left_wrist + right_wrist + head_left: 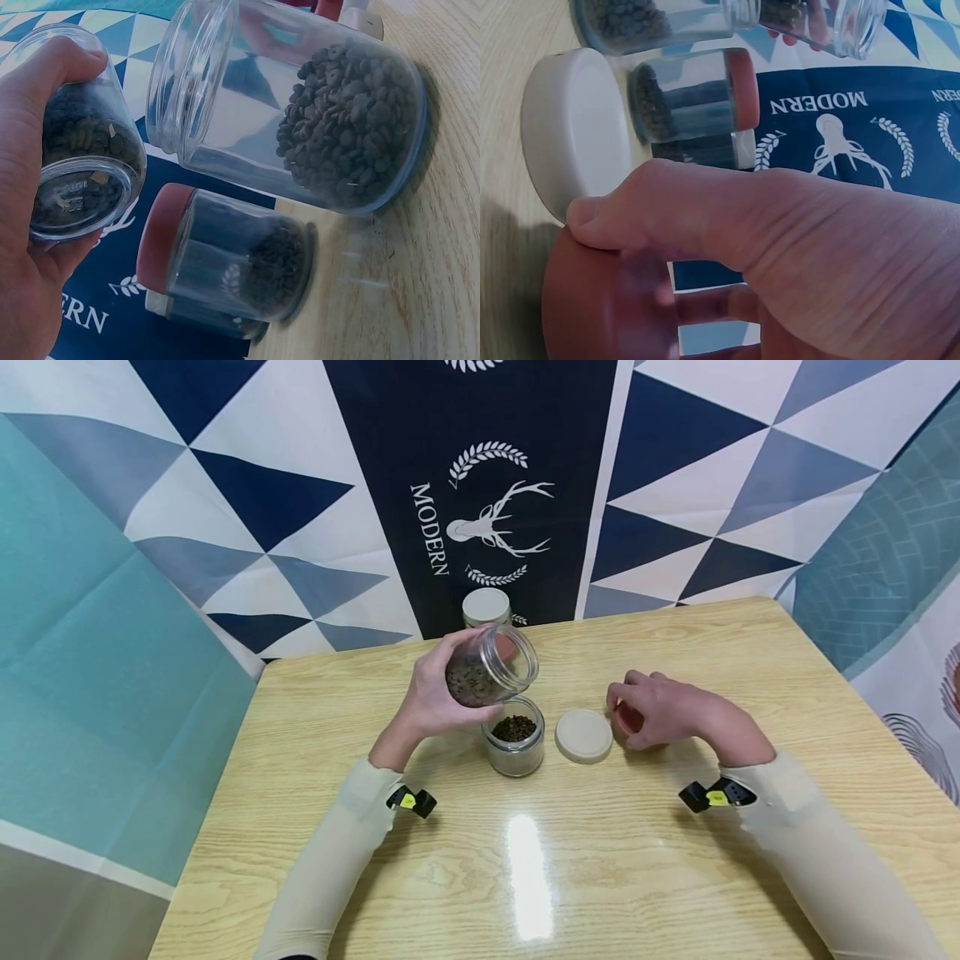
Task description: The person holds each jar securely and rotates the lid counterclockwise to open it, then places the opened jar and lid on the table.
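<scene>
My left hand [433, 689] grips a glass jar [472, 677] with dark contents, its mouth tilted to the right. The held jar [86, 142] appears clear of the table. Just below it stands an open glass jar [517, 762], partly filled with small dark brown pellets [349, 124]. To the right, my right hand [667, 708] holds a reddish lid [592, 300] at the table, thumb on one side and fingers on the other. Between that lid and the open jar lies a white lid [583, 735].
At the back, by the patterned cloth [300, 510], stand a white-lidded jar [486, 606] and a red-lidded jar [240, 259] with dark contents. The wooden table [360, 877] reaches toward me, with a bright reflection on it.
</scene>
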`<state>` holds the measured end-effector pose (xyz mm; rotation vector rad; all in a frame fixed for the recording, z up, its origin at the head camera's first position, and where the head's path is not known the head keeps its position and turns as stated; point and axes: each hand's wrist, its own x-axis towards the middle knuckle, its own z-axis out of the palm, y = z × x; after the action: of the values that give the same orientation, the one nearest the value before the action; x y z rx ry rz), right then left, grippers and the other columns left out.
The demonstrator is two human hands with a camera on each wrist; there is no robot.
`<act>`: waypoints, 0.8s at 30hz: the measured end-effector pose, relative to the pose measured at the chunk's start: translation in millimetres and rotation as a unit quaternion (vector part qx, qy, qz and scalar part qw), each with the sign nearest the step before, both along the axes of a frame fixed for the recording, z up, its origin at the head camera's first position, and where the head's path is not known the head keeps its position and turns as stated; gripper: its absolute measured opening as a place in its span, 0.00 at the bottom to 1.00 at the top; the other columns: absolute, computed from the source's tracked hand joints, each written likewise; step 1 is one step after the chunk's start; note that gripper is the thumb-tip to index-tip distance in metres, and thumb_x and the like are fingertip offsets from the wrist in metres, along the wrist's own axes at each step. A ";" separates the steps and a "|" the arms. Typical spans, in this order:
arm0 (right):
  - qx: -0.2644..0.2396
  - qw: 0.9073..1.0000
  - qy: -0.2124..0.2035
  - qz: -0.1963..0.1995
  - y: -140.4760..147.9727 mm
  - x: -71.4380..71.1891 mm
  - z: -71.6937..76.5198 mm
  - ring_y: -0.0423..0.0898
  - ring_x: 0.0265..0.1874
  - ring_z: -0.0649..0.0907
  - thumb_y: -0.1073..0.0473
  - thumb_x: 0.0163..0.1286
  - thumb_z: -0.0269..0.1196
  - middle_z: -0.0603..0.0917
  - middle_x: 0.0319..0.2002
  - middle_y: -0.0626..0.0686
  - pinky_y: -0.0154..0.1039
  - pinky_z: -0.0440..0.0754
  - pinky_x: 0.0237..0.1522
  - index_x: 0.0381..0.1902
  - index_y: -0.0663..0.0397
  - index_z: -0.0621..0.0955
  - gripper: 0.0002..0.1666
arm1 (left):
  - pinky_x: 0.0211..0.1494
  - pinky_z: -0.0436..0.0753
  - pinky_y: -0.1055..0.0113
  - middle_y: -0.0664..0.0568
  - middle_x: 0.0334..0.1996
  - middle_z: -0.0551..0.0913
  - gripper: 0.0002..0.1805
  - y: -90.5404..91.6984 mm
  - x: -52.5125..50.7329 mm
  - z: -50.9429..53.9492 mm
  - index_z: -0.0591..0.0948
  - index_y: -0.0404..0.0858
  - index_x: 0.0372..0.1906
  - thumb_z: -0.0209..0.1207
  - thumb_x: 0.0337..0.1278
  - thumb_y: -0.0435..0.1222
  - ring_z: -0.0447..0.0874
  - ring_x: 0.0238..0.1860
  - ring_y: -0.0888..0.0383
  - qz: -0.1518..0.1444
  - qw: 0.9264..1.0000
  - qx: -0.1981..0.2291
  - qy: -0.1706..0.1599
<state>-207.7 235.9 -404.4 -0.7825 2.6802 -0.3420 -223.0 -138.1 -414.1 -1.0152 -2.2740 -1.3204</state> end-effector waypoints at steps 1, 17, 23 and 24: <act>0.000 1.000 -0.001 0.001 0.0 -0.1 -1.2 0.54 0.44 0.79 0.54 0.59 0.82 0.81 0.50 0.58 0.46 0.79 0.43 0.56 0.47 0.84 0.28 | 0.77 0.86 0.46 0.35 0.72 0.85 0.56 -0.1 0.0 0.0 0.73 0.30 0.77 0.88 0.36 0.33 0.87 0.70 0.39 0.000 1.000 0.000 -0.001; -0.001 1.000 -0.017 0.000 -1.7 -1.3 -4.6 0.53 0.43 0.80 0.53 0.60 0.86 0.81 0.50 0.59 0.47 0.82 0.45 0.57 0.49 0.84 0.30 | 0.76 0.87 0.44 0.35 0.70 0.86 0.57 2.9 1.0 -0.3 0.73 0.31 0.77 0.88 0.35 0.35 0.88 0.69 0.39 0.003 1.000 0.001 -0.006; 0.000 1.000 -0.019 -0.012 -1.0 -0.6 -2.0 0.55 0.45 0.81 0.52 0.61 0.86 0.81 0.52 0.61 0.51 0.85 0.46 0.58 0.50 0.84 0.31 | 0.76 0.86 0.44 0.36 0.71 0.86 0.57 3.2 0.7 -0.6 0.73 0.31 0.77 0.88 0.36 0.35 0.88 0.70 0.39 0.002 1.000 0.002 -0.006; 0.000 1.000 -0.019 -0.015 -1.0 -0.5 -1.4 0.56 0.45 0.81 0.52 0.61 0.86 0.82 0.52 0.61 0.52 0.86 0.46 0.59 0.50 0.84 0.31 | 0.76 0.86 0.45 0.36 0.71 0.86 0.57 3.2 0.5 -1.0 0.73 0.31 0.77 0.88 0.35 0.35 0.88 0.70 0.39 0.002 1.000 0.002 -0.006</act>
<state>-208.2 234.9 -405.8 -0.7307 2.6584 -0.3615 -222.6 -134.9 -415.1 -1.0037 -2.2810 -1.3327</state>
